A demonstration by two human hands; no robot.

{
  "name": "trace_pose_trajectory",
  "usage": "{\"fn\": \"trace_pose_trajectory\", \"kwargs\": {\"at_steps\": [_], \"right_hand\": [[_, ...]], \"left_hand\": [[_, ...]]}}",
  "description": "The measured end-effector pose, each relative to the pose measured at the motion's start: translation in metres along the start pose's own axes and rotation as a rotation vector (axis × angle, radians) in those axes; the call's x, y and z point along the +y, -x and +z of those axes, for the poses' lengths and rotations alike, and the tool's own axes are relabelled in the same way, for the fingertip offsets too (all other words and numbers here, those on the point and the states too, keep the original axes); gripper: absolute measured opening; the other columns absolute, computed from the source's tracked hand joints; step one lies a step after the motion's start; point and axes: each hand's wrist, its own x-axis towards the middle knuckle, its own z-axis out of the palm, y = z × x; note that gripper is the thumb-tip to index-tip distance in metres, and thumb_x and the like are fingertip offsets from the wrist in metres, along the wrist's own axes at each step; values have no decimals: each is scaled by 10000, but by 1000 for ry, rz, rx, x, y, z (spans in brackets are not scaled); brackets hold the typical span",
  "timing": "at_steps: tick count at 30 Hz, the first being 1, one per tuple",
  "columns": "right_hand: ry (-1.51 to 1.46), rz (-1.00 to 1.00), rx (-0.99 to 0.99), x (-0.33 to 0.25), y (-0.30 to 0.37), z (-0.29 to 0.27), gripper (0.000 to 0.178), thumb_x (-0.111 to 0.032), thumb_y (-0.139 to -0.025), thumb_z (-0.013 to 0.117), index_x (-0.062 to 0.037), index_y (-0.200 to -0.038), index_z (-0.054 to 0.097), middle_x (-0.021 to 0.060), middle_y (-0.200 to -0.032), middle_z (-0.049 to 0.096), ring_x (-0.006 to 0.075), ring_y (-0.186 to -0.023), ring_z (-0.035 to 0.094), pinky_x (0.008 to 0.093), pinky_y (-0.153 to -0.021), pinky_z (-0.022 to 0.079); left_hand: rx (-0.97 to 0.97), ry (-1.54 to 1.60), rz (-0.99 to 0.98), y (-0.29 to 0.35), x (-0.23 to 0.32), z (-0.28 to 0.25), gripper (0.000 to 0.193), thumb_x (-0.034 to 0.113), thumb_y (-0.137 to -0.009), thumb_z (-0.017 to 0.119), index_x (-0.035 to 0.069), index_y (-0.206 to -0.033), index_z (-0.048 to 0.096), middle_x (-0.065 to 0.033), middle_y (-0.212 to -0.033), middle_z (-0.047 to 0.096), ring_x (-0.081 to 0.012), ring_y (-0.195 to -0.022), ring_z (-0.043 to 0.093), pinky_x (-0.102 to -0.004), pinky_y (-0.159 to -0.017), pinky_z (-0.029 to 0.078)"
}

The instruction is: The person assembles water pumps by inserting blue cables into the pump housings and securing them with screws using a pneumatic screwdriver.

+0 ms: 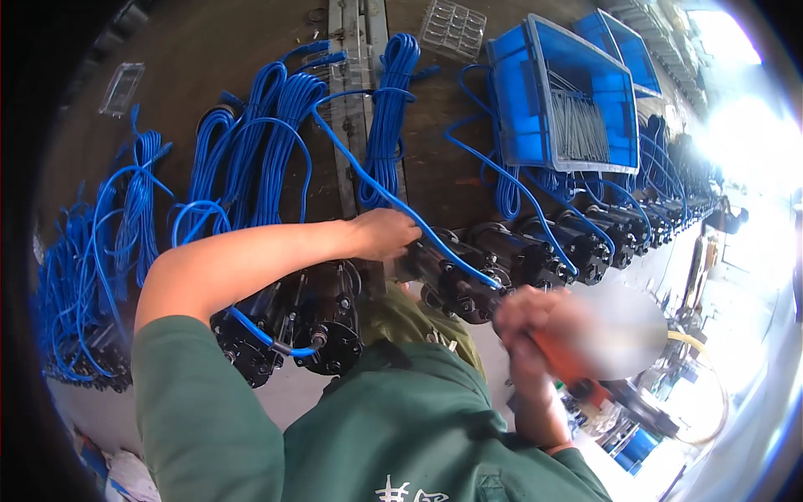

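Note:
My left hand (383,234) lies with bent fingers against the rear end of a black cylindrical motor-like unit (456,280); its fingertips are partly hidden. A thick blue cable (381,188) arcs over and joins this unit's front end. My right hand (529,318) is closed around an orange-bodied tool (556,351), close to the front of that unit. Motion smears the tool, and a broad grey round shape (627,335) beside it is too blurred to name. Left of my body, another black unit (326,335) has a blue cable and a metal fitting.
A row of similar black units (585,243) lines the bench edge to the right. Coiled blue cables (288,125) cover the bench at left. A blue bin (523,125) holds thin grey rods (577,125). A clear tray (452,29) lies behind. A yellowish hose (694,343) hangs at right.

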Motion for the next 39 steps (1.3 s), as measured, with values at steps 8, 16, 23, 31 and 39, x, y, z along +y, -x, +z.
{"fn": "trace_pose_trajectory", "kwargs": {"at_steps": [8, 16, 23, 31, 39], "right_hand": [[223, -123, -338, 50, -8, 2, 228, -85, -844, 689, 1, -1013, 562, 171, -871, 618, 182, -607, 596, 326, -595, 549], [-233, -82, -290, 10, 10, 3, 215, -29, -844, 659, 19, -1038, 579, 178, -940, 624, 171, -647, 625, 297, -605, 553], [-218, -116, -561, 42, 42, 4, 166, 9, -803, 654, 36, -962, 617, 145, -888, 655, 138, -653, 628, 263, -590, 549], [-175, -53, -519, 58, 35, 3, 277, 88, -800, 535, 25, -1069, 547, 145, -919, 643, 144, -720, 608, 271, -642, 515], [-154, -163, -456, 40, 39, -62, 317, 59, -777, 532, 38, -1091, 564, 144, -940, 664, 155, -734, 625, 287, -697, 539]], "left_hand": [[-439, -115, -324, 19, 82, -146, 323, 294, -889, 686, -11, -973, 754, -214, -963, 746, -382, -927, 719, -456, -819, 584], [488, -445, -451, 150, 265, -140, 247, 258, -874, 708, 19, -823, 667, -146, -765, 671, -342, -728, 679, -441, -672, 553], [887, 552, -842, 53, 227, 123, 321, 213, -846, 779, -11, -1007, 614, -203, -934, 700, -411, -850, 672, -495, -784, 547], [1668, 198, -730, -86, 164, 168, 1174, 247, -673, 923, -96, -1516, 182, -311, -1470, 374, -484, -1351, 409, -474, -1138, 378], [1873, 68, -765, -107, 131, 171, 1059, 162, -619, 935, -55, -1457, 325, -263, -1467, 446, -449, -1347, 456, -474, -1130, 403]]}}
